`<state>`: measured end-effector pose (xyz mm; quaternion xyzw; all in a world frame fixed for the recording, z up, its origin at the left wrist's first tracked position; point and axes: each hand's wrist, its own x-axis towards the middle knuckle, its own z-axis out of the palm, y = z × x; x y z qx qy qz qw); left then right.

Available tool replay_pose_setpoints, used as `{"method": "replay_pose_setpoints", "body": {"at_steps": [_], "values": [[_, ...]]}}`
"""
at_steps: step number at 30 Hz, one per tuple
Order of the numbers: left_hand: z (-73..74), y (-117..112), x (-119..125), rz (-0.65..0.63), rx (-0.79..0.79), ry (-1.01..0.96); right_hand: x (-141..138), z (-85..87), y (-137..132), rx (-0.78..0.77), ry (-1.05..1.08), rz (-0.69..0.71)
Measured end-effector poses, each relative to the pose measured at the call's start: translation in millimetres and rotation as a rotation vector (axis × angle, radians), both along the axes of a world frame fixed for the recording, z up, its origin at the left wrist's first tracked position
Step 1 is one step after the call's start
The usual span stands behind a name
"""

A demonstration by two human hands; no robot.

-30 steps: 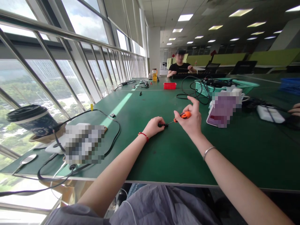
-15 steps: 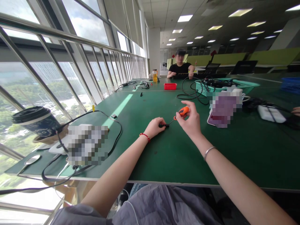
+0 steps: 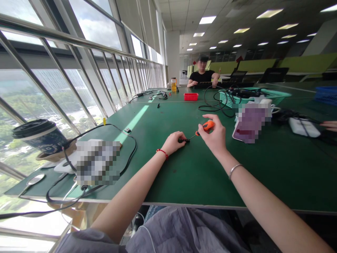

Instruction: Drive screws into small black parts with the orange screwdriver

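Observation:
My left hand (image 3: 174, 143), a red bracelet at its wrist, is closed on a small black part (image 3: 183, 140) low over the green table (image 3: 168, 182). The part's exact kind is too small to tell. In my right hand (image 3: 216, 135) is a screwdriver (image 3: 207, 125) with an orange and black handle. Thumb and fingers pinch that handle, while the index finger arches above it. The screwdriver slants down to the left, and its thin shaft reaches the black part.
A paper cup (image 3: 39, 137) and cables stand at the left by the railing. Farther off are a red tray (image 3: 191, 97), a small metal piece (image 3: 127, 130) and a teal basket (image 3: 228, 99). A phone (image 3: 247, 123) leans at the right. A person (image 3: 202, 75) sits opposite.
My right hand has shifted very slightly and the screwdriver handle lies a little further right and lower. My left hand stays on the black part.

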<state>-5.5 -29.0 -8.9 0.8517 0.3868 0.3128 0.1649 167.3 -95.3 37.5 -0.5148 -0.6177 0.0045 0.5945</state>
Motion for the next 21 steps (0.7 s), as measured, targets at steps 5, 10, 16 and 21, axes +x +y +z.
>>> {"method": "replay_pose_setpoints", "body": {"at_steps": [5,10,16,21], "values": [[-1.1,1.0,-0.2,0.0,-0.002,0.001,1.7,-0.9,1.3,-0.012,-0.008,-0.055],[-0.5,0.9,-0.3,-0.003,0.002,0.0,1.5,0.6,-1.4,-0.068,0.015,-0.031],[-2.9,2.5,-0.6,-0.005,-0.004,-0.008,-1.8,4.1,-3.9,-0.074,0.02,0.028],[-4.6,4.4,-1.1,-0.012,0.0,-0.016,-0.3,5.8,-5.1,-0.037,0.013,-0.008]]}}
